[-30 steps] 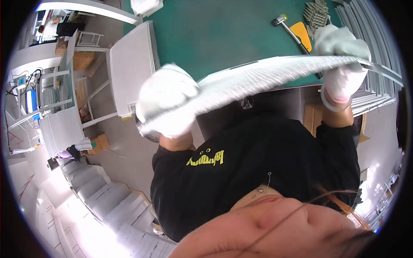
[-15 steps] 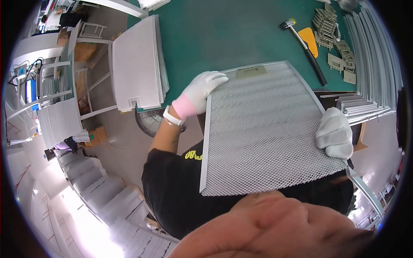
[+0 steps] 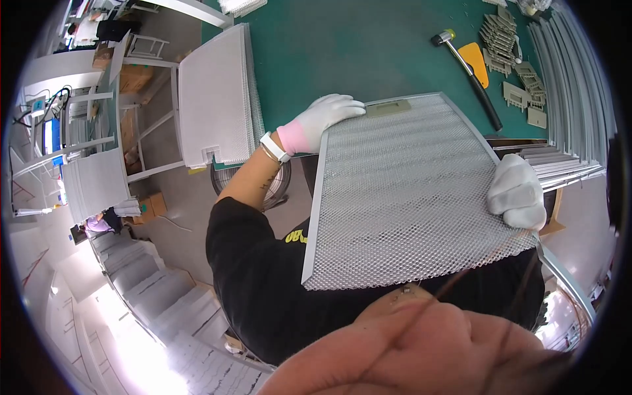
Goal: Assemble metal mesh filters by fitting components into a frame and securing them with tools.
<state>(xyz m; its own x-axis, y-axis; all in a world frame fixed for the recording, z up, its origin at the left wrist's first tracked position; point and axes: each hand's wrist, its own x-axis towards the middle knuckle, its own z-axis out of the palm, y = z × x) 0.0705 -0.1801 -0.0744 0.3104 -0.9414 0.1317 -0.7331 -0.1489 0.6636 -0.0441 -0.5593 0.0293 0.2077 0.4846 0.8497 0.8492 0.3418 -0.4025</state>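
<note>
Left hand (image 3: 324, 117), fingers extended, has edged along the mesh panel (image 3: 401, 197), I judge to steady its far corner; right hand (image 3: 517, 192) grips its right edge.

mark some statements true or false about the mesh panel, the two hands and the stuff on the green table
1. The white-gloved right hand grips a side edge of the silver rectangular metal mesh panel. True.
2. The white-gloved left hand is on the hammer. False: it is at the panel's far left corner.
3. The black-handled hammer lies on the flat green tabletop, with a flat yellow piece close by. True.
4. The panel's small beige rectangular plate is at its edge nearest the person. False: it is at the far edge.
</note>
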